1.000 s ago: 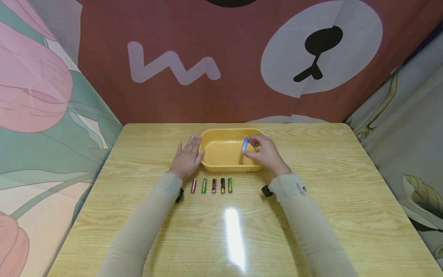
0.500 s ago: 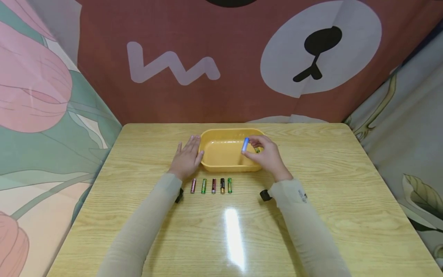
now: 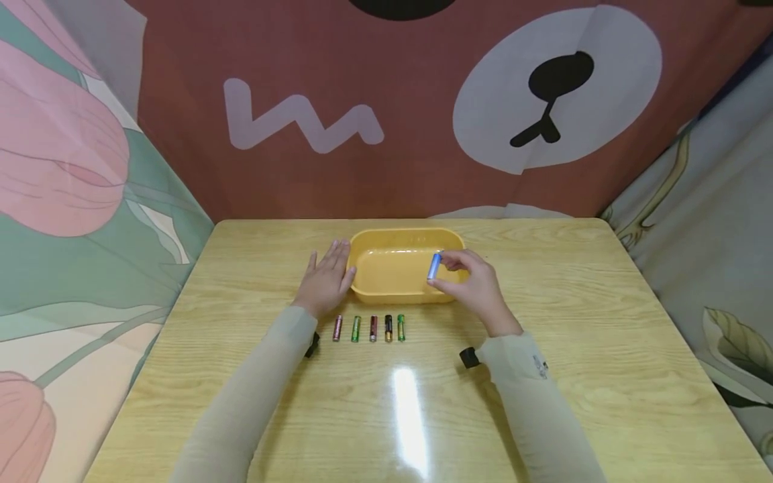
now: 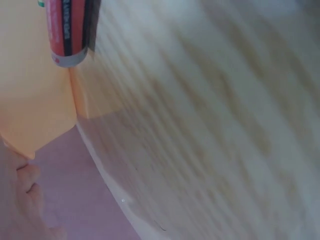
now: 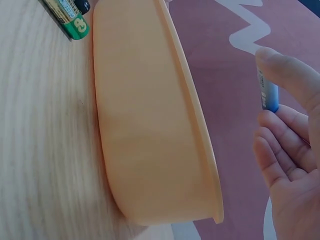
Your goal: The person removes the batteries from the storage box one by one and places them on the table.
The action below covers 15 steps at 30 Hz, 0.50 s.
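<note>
My right hand (image 3: 477,288) pinches a blue-and-white battery (image 3: 434,266) between thumb and fingers, over the right part of a yellow plastic basket (image 3: 407,298). In the right wrist view this battery (image 5: 270,94) stands nearly lengthwise between thumb tip and fingertip, beyond the basket's rim. My left hand (image 3: 323,282) lies with straight fingers along the basket's left end, thumb by its rim. Several batteries (image 3: 373,329) lie in a spaced row on the table in front of the basket. A red-and-black battery (image 4: 67,30) shows close up in the left wrist view.
The wooden table (image 3: 543,389) carries the basket near its back edge. Behind it hangs a brown cloth (image 3: 302,181) with a cartoon face. Patterned cloths (image 3: 72,268) flank both sides. A glossy light reflection falls on the tabletop before the batteries.
My right hand, still holding the blue battery, has drawn slightly back and to the right. The head view has tilted a little. My left hand stays at the basket's end.
</note>
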Each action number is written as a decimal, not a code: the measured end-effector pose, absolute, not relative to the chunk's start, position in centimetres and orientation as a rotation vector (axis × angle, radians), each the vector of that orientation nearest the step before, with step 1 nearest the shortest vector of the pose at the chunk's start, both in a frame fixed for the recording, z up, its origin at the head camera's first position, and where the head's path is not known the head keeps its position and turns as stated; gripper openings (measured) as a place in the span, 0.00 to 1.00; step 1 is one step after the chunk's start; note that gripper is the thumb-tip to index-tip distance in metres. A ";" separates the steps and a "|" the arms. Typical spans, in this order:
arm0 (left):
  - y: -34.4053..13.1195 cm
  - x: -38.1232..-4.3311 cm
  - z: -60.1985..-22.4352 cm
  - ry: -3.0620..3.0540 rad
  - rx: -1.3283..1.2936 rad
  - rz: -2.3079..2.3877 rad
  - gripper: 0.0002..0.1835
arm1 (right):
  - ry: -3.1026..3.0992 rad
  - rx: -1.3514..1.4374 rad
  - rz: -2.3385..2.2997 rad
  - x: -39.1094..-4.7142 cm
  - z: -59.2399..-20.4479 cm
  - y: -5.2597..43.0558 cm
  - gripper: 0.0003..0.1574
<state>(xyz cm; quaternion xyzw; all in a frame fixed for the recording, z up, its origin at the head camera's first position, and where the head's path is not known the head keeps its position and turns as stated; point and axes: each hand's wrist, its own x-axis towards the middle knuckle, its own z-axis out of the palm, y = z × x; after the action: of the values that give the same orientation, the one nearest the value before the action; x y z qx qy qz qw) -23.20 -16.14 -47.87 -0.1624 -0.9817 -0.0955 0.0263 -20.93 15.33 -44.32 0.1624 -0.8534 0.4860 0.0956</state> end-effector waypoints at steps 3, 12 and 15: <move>-16.1 -23.2 -47.7 -3.040 -0.496 -0.286 0.35 | -2.524 0.505 1.409 -20.4 -44.4 15.6 0.33; -16.2 -23.2 -47.7 -3.040 -0.501 -0.279 0.35 | -2.547 0.536 1.441 -18.6 -45.4 15.5 0.32; -16.1 -23.2 -47.9 -3.036 -0.507 -0.257 0.36 | -2.540 0.551 1.510 -18.0 -45.8 15.4 0.33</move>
<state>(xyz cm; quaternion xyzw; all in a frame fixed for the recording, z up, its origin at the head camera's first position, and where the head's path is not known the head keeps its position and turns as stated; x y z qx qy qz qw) -23.17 -16.12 -47.85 -0.1641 -0.9826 -0.0833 0.0264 -18.03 15.36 -45.81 0.1829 -0.8431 0.5012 0.0679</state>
